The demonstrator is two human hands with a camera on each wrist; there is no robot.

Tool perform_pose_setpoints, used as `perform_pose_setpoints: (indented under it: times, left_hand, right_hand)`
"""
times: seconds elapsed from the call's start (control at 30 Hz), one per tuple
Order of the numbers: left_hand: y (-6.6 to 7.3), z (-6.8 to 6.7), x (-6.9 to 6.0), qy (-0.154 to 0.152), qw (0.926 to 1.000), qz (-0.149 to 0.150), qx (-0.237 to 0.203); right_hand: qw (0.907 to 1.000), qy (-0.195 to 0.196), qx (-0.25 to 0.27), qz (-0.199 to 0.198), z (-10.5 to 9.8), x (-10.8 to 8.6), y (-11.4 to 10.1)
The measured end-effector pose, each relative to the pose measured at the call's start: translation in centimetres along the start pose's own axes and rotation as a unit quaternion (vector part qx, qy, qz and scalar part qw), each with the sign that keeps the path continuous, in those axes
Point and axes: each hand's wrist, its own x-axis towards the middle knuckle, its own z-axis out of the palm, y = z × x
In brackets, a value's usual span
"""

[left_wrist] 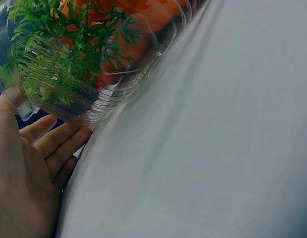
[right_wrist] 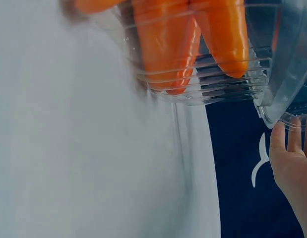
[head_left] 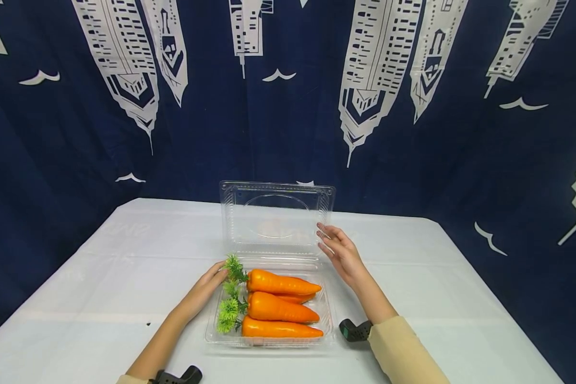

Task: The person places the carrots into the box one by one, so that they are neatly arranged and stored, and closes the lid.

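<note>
A clear plastic clamshell container [head_left: 211,336] lies on the table with its hinged lid [head_left: 278,216] standing up at the back. Several orange carrots [head_left: 283,308] fill the base, tips to the right, their green leafy tops [head_left: 228,314] along the left side. My left hand [head_left: 204,288] rests at the container's far left side; in the left wrist view its fingers [left_wrist: 59,144] are fairly straight against the ribbed wall, and the thumb tip shows by the rim. With fingers extended, my right hand [head_left: 343,256] touches the right edge of the lid; part of that hand is cut off in the right wrist view.
A white cloth covers the table [head_left: 139,256]. Behind it hangs a dark blue curtain [head_left: 288,122] printed with white buildings. Black wrist devices sit on both forearms, one beside the right sleeve [head_left: 403,346]. A small dark speck [head_left: 148,324] lies left of the left forearm.
</note>
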Motion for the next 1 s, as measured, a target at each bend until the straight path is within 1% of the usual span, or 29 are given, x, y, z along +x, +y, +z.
perform_pose_setpoints:
  times: [0.23, 0.43, 0.57, 0.77, 0.87, 1.0]
  left_hand:
    - [0.1, -0.1, 0.0, -0.002, 1.0, -0.001, -0.001]
    - [0.1, -0.1, 0.0, -0.002, 1.0, 0.009, -0.003]
    - [0.1, 0.0, -0.1, -0.002, 0.9999, 0.013, -0.004]
    - [0.2, -0.1, -0.1, -0.002, 0.9999, 0.015, 0.001]
    - [0.2, -0.1, -0.1, -0.006, 0.9999, 0.016, -0.002]
    - [0.2, 0.0, -0.1, -0.007, 0.9999, 0.015, -0.001]
  right_hand:
    - [0.9995, -0.006, -0.03, -0.004, 0.2, -0.7, -0.6]
    - [0.9995, -0.016, -0.023, -0.011, 0.3, -1.4, -0.8]
    - [0.9993, -0.021, -0.028, -0.015, 0.4, -1.9, -1.0]
    - [0.9998, 0.007, -0.017, 0.002, 1.0, -2.7, -1.3]
    - [0.9993, 0.015, -0.034, 0.006, 1.1, -3.2, -1.3]
    - [0.9966, -0.001, -0.082, 0.008, 1.1, -3.9, -1.3]
